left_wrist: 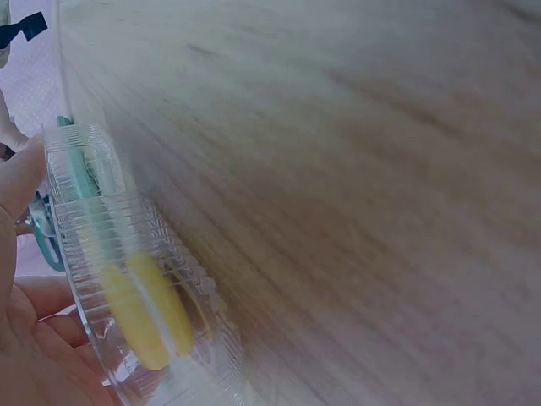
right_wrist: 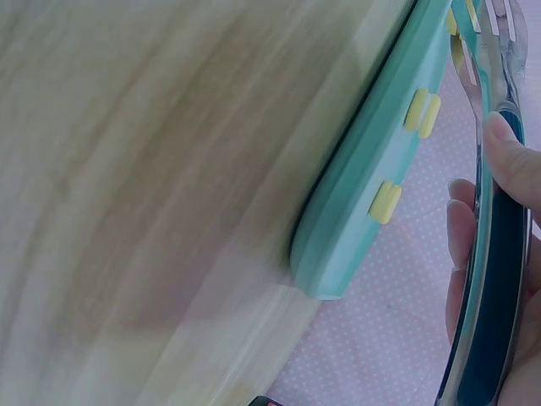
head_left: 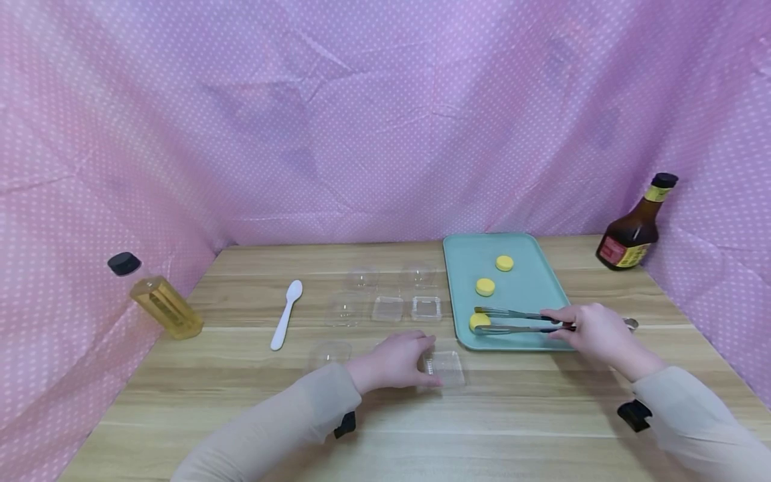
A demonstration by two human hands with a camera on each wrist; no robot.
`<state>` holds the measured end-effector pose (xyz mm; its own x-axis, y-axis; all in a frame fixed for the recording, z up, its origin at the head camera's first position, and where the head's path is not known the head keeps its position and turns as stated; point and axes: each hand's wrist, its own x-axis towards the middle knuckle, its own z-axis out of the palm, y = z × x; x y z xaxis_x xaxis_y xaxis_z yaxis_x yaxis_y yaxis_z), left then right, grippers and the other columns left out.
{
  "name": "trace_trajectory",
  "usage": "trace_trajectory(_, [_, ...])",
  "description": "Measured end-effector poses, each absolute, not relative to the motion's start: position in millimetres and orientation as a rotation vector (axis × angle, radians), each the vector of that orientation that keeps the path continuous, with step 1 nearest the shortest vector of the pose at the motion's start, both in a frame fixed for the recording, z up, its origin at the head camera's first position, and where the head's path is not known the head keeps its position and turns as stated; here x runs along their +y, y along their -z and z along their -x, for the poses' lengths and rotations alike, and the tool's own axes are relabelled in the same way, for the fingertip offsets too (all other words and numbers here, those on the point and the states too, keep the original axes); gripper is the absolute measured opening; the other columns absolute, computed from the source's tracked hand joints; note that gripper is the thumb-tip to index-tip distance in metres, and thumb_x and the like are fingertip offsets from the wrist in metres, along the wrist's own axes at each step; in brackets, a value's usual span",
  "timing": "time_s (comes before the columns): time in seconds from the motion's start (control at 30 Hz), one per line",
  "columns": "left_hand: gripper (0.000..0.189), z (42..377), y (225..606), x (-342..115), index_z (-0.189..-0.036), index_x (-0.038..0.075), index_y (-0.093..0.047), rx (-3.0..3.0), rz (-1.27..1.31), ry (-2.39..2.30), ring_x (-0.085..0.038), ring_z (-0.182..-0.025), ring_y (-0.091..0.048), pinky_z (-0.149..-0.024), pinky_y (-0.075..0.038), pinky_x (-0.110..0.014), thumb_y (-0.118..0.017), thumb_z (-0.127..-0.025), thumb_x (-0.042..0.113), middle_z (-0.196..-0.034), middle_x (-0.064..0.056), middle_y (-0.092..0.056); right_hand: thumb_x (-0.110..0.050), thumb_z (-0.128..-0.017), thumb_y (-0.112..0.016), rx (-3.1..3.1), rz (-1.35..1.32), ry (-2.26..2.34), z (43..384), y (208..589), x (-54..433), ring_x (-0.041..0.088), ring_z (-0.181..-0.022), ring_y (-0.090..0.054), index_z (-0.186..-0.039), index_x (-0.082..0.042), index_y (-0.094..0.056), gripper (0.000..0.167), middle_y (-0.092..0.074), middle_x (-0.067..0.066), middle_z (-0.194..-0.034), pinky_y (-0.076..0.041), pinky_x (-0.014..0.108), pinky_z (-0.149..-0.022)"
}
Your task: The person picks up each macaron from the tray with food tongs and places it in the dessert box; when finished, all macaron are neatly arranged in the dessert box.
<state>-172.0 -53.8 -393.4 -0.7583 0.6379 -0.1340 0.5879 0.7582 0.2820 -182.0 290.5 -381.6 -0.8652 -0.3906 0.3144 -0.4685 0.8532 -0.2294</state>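
Pale sleeves (head_left: 283, 415) reach in from the bottom edge, nearest my head camera, a black fitting (head_left: 345, 425) showing below each wrist. Behind everything I have pink dotted cloth (head_left: 373, 120), hung around the wooden tabletop (head_left: 482, 435). On the tabletop's right half lies a green tray (head_left: 524, 261); well to the right of its far end stands a brown bottle (head_left: 632, 231) with a red and yellow label, and over at the left edge I see a bottle of amber liquid (head_left: 166, 306). Metal tongs (head_left: 521, 329) reach across the tray's near end, gripped by the right hand (head_left: 602, 333), their two arms slightly apart. Just left of the tray, the left hand (head_left: 397, 361) holds a clear container (head_left: 447, 369), thumb and fingers set wide around it; on my left wrist feed yellow shows through the plastic, and I cannot tell whether it is inside or beyond. Farther left lies a white spoon (head_left: 286, 314). Between spoon and tray sit clear domed lids (head_left: 363, 278) and square bases (head_left: 387, 309). Smallest are three yellow rounds (head_left: 484, 288) on the tray: two lie toward the far end, and the nearest is at the tong tips, though I cannot tell whether they squeeze it.
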Motion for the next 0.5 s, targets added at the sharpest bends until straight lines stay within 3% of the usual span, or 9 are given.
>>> trace_trajectory(0.37, [0.081, 172.2, 396.8, -55.2, -0.135, 0.001, -0.049, 2.739, -0.972, -0.341, -0.012, -0.098, -0.058, -0.09, -0.05, -0.026, -0.07, -0.078, 0.054, -0.113, -0.003, -0.062, -0.014, -0.065, -0.084, -2.624, -0.724, -0.427, 176.0, 379.1, 282.7, 0.001, -0.06, -0.057, -0.101, -0.009, -0.075, 0.037, -0.074, 0.008, -0.089, -0.037, 0.02, -0.044])
trace_trajectory(0.5, [0.081, 173.0, 397.1, -54.7, -0.135, 0.001, -0.049, 2.74, -0.983, -0.344, -0.012, -0.098, -0.058, -0.089, -0.05, -0.026, -0.07, -0.078, 0.054, -0.112, -0.003, -0.063, -0.013, -0.064, -0.085, -2.604, -0.735, -0.462, 173.0, 377.0, 279.1, -0.007, -0.055, -0.045, -0.1, -0.009, -0.075, 0.038, -0.075, 0.005, -0.085, -0.033, 0.017, -0.042])
